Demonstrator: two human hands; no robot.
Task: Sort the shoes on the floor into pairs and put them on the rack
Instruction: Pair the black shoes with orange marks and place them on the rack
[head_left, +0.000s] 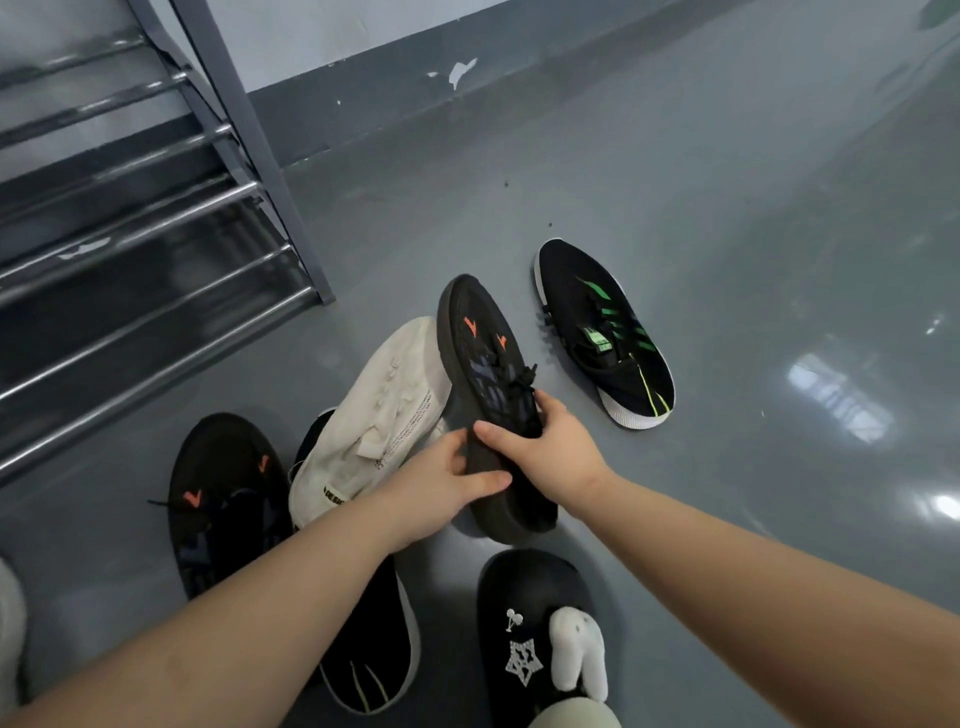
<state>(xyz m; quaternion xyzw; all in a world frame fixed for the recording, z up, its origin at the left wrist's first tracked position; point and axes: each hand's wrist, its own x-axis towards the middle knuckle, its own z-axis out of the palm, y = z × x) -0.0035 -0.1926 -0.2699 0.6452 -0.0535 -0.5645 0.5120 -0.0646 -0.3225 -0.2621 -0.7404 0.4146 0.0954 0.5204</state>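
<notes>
1. Both hands grip one black shoe with orange marks (488, 374): right hand (550, 447) around its middle, left hand (441, 483) under its heel.
2. It is lifted off the floor (727, 234), tipped sideways.
3. Its twin (223, 499) lies near the rack (130, 234) (probably matching them).

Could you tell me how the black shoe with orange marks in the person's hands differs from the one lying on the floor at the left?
The held orange-marked shoe is gripped by the left hand and right hand and tilted onto its side; the floor orange-marked shoe lies flat and untouched, partly hidden under the left forearm. Both are black with orange chevrons, apparently a pair.
</notes>
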